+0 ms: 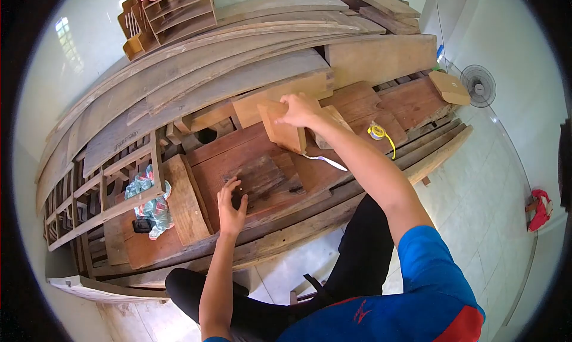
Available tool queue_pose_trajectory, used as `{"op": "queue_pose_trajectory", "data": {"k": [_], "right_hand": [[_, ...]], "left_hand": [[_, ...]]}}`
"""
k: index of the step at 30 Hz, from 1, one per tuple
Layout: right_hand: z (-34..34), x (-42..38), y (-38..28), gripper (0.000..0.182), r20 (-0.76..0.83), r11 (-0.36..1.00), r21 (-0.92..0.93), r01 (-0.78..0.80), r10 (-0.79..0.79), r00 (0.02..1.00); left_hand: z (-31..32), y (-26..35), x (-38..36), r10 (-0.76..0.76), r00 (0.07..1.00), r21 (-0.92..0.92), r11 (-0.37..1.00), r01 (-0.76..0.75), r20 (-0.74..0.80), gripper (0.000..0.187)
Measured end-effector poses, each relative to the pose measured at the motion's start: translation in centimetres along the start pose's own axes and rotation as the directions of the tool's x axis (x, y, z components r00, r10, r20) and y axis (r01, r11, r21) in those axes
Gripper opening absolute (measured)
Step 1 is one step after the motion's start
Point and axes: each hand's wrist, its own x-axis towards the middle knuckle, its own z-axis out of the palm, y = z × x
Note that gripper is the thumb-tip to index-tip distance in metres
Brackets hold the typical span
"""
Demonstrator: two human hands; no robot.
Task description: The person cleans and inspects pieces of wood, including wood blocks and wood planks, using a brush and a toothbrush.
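Observation:
My right hand [299,111] grips the top edge of a short wooden board [279,130], which stands upright on the reddish plank surface [223,146]. Lower and to the left, my left hand [231,206] holds nothing, its fingers apart and curved beside a dark, worn patch of wood [257,178]. A thin white and purple stick-like tool [326,160] lies just right of the upright board's foot. Behind my right wrist a second small wooden block [335,123] is partly hidden. Further right rests a yellow tape measure [376,131] with its strap hanging toward me.
Long grey planks [238,74] are stacked along the wall. At the left are a slatted wooden frame [113,181], a crumpled plastic bag [156,205] and a small black object [142,226]. A wooden shelf rack [179,11] stands at the back, a fan [478,86] at the right.

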Motion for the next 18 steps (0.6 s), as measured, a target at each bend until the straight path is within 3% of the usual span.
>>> {"op": "queue_pose_trajectory", "data": {"k": [6, 10, 11, 15, 18], "right_hand": [[3.3, 5.6, 4.3, 0.056, -0.188, 0.977, 0.213, 0.008, 0.033, 0.982], [3.3, 4.2, 6.6, 0.045, -0.256, 0.987, 0.147, -0.061, 0.098, 0.962], [3.6, 4.1, 7.4, 0.044, -0.252, 0.981, 0.187, -0.057, 0.104, 0.962], [4.3, 4.0, 9.9, 0.037, -0.231, 0.966, 0.259, -0.026, 0.088, 0.969], [5.3, 2.8, 8.5, 0.032, -0.388, 0.997, 0.065, 0.048, -0.019, 0.921]], "left_hand": [[-0.3, -0.4, -0.2, 0.073, 0.997, 0.08, 0.994, -0.071, -0.025, 0.03], [-0.5, -0.5, -0.2, 0.015, 1.0, 0.093, 0.996, -0.012, -0.027, 0.041], [-0.3, -1.3, -0.3, 0.029, 0.999, 0.1, 0.995, -0.027, -0.02, 0.054], [-0.9, -1.1, -0.1, -0.039, 0.999, 0.2, 0.979, 0.031, 0.033, 0.071], [-1.1, -0.8, -0.3, -0.081, 0.996, 0.281, 0.957, 0.068, 0.037, 0.076]]}}
